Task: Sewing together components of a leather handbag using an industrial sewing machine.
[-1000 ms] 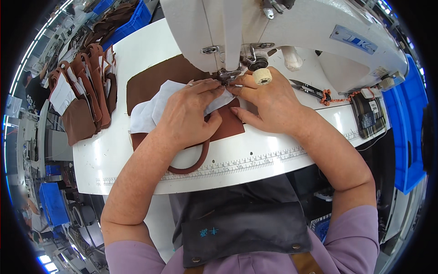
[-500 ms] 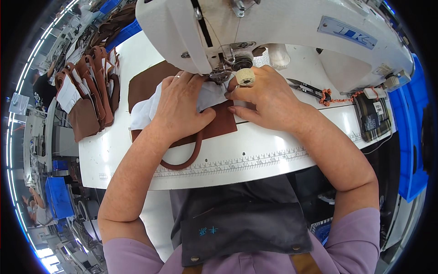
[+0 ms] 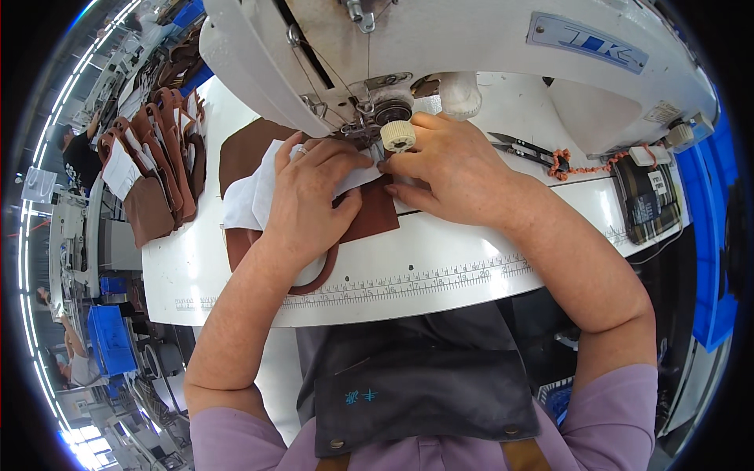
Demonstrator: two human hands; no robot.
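Observation:
A white sewing machine has its presser foot over layered fabric. My left hand presses and grips white fabric with bent fingers, left of the foot. My right hand is beside the foot, index finger and thumb bent at the fabric's edge, some fingertips hidden behind the cream knob. Dark brown material lies behind the white layers; a reddish-brown piece lies beneath, with a looped handle under my left wrist.
Stacked brown bag pieces sit at the table's left. Black shears and a plaid pouch lie right. Blue crates flank the table. Co-workers appear at far left.
My left fingers are more bent and spread on the white fabric. My right hand stays beside the foot, shifted slightly. The camera view has shifted, moving the machine left and up in the picture.

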